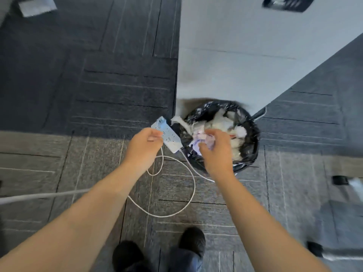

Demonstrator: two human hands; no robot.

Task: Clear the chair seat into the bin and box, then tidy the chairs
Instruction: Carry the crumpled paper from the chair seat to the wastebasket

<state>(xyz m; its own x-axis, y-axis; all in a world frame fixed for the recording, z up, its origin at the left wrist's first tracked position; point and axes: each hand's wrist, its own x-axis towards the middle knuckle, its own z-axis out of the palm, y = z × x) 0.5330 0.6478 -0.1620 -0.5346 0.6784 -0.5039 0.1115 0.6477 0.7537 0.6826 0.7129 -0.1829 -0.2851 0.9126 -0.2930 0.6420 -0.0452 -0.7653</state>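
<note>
The right hand (214, 148) hangs over the near rim of the bin (253, 138), its fingers curled round a wad of crumpled paper (204, 141), pale with a lilac tint, so the step in hand looks to be dropping rubbish. The bin, lined with a black bag and already heaped with white scraps, stands on the carpet at about one o'clock from the person's shoes (159, 250), against the foot of a pale panel (245, 55). The left hand (146, 143) sits at the bin's nine o'clock, pinching the edge of a white power strip (167, 134), whose cable (186, 193) falls in loose loops to the floor toward six o'clock. To do this well, the right hand should travel a little further toward twelve o'clock, over the middle of the heap, before the fingers let go, since the pile is high and a wad let fall at the rim may well roll off onto the carpet. The power strip seems meant for the box, which is not in view, so it is best kept clear of the opening, and the trailing cable watched near the feet.
</note>
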